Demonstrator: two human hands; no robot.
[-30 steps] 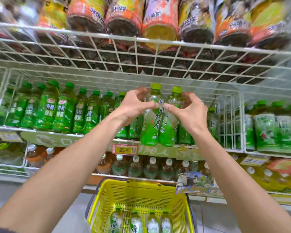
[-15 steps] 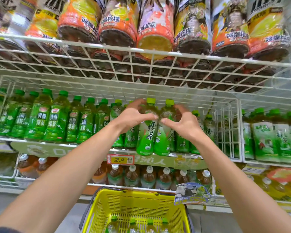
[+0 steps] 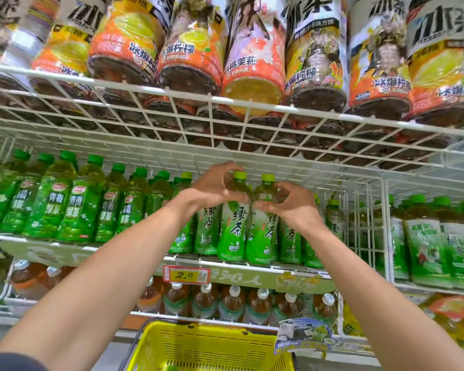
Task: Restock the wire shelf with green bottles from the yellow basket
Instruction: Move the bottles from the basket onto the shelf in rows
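Two green bottles stand upright and touching at the front of the wire shelf (image 3: pixel 51 242), one in each of your hands, in the head camera's view. Your left hand (image 3: pixel 212 191) curls its fingers round the shoulder of the left bottle (image 3: pixel 232 236), just below its light-green cap. Your right hand (image 3: pixel 292 207) wraps the shoulder of the right bottle (image 3: pixel 261 242) in the same way, thumb and fingers closed on it. Both bases sit level with the shelf's front rail; you cannot tell whether they bear on it. More bottles of the same tea (image 3: pixel 289 236) fill the rows just behind and beside the pair. To the left, darker-capped green bottles (image 3: pixel 65 204) crowd the same shelf. A red and yellow price tag (image 3: pixel 186 274) hangs on the rail below the pair. Orange-labelled bottles (image 3: pixel 190 62) line the rack overhead, seen from beneath. Brown tea bottles (image 3: pixel 231 301) with white caps stand one level down. Below your forearms, the yellow basket (image 3: pixel 198 341) sits at the bottom edge, its inside mostly cut off by the frame.
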